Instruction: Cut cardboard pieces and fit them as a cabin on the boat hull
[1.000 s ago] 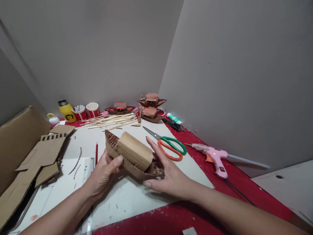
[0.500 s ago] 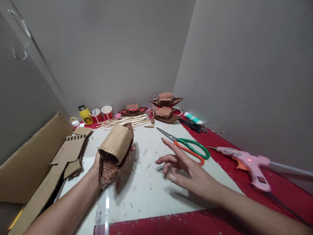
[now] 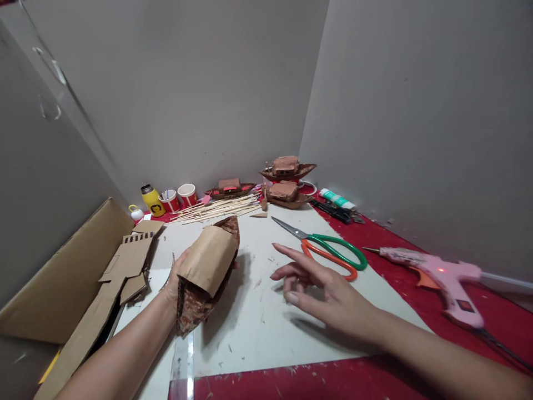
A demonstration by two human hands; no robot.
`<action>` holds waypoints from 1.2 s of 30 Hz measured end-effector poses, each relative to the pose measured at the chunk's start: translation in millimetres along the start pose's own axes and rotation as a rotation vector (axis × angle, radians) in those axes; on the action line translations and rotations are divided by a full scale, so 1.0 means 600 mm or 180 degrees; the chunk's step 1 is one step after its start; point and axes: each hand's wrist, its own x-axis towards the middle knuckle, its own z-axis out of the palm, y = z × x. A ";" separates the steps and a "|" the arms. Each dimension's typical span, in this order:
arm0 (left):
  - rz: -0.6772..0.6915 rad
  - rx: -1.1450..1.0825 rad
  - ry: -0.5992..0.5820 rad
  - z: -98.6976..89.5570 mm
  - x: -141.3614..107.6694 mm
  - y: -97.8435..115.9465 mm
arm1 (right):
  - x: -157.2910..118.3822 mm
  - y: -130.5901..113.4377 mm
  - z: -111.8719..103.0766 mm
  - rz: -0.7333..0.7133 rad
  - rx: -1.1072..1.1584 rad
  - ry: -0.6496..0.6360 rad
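My left hand (image 3: pixel 178 278) grips a small model boat (image 3: pixel 200 305) from its left side and below, holding it above the white board. The boat has a brown, rough-textured hull and a curved tan cardboard roof (image 3: pixel 210 258) across its middle. Most of the left fingers are hidden behind the hull. To the right, my right hand (image 3: pixel 318 289) hovers over the board with nothing in it, its fingers loosely bent and apart. Just beyond it lie scissors (image 3: pixel 333 250) with one green and one orange handle, blades pointing away to the left.
A pink glue gun (image 3: pixel 443 278) with a lit red light lies on the red cloth at right. Cardboard pieces (image 3: pixel 120 266) stand at left. Finished-looking boats (image 3: pixel 285 191), thin sticks (image 3: pixel 220 208), paper cups (image 3: pixel 187 194) and a yellow bottle (image 3: pixel 152 200) line the back. A clear ruler (image 3: pixel 183 361) lies in front.
The boat in my left hand has tilted, showing more of the roof's top and less of the opening beneath it. The whole view has shifted slightly; my right hand keeps nearly the same pose.
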 end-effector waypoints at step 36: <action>0.0679 0.0281 -0.0386 0.030 0.019 -0.059 | -0.001 -0.057 -0.034 0.0297 0.2339 0.0916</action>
